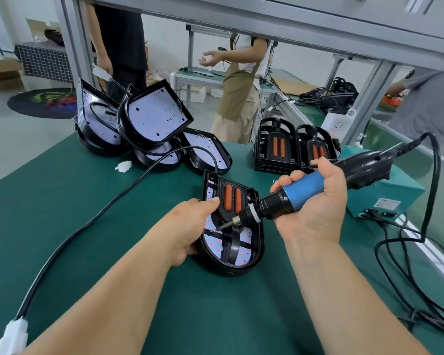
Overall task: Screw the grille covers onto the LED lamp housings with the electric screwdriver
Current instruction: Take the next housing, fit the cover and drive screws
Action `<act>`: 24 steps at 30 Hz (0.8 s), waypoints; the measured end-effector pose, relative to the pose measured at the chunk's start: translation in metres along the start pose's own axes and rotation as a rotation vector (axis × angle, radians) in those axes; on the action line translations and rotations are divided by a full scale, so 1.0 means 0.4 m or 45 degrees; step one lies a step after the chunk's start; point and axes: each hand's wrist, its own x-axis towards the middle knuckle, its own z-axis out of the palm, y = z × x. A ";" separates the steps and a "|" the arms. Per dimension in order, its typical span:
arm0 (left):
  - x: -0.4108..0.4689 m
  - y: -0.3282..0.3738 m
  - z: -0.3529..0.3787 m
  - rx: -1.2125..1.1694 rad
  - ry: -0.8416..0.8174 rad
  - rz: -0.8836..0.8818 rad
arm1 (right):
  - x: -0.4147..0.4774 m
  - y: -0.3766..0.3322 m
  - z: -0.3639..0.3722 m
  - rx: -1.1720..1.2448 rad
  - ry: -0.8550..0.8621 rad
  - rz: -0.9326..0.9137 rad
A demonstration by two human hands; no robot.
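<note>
Black housing [228, 270], left hand [187, 226] at its edge, screwdriver [303, 190] in right hand [318, 211]

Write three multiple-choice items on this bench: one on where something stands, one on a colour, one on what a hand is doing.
1. Where do the spare grille covers stand?
A. on the floor
B. in two stacks at the far side of the mat, beside the teal box
C. on the overhead shelf

2. What colour is the grip of the electric screwdriver?
A. red
B. blue
C. yellow

3. What is the left hand doing?
A. gripping the lamp housing by its left edge
B. lying flat and idle
C. holding a cable plug

Answers:
1 B: two black stacks stand just left of the teal box.
2 B: the sleeve held in the right hand is blue.
3 A: it clasps the housing's edge while the bit meets the cover.
</note>
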 end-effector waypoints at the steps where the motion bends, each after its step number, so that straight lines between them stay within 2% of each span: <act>1: 0.000 0.001 0.000 -0.001 0.003 0.004 | 0.000 0.001 0.002 0.000 0.000 0.009; 12: 0.000 -0.002 0.010 0.019 0.025 0.025 | -0.017 0.031 0.050 -0.117 -0.165 -0.046; 21: 0.015 -0.005 -0.002 0.009 -0.043 -0.015 | -0.010 -0.027 0.015 0.065 -0.024 -0.154; 23: 0.005 0.000 -0.010 0.104 -0.034 0.027 | -0.011 -0.036 0.010 0.116 0.022 -0.150; 24: 0.001 0.006 -0.017 0.231 0.060 0.105 | -0.011 -0.040 0.008 0.146 0.045 -0.138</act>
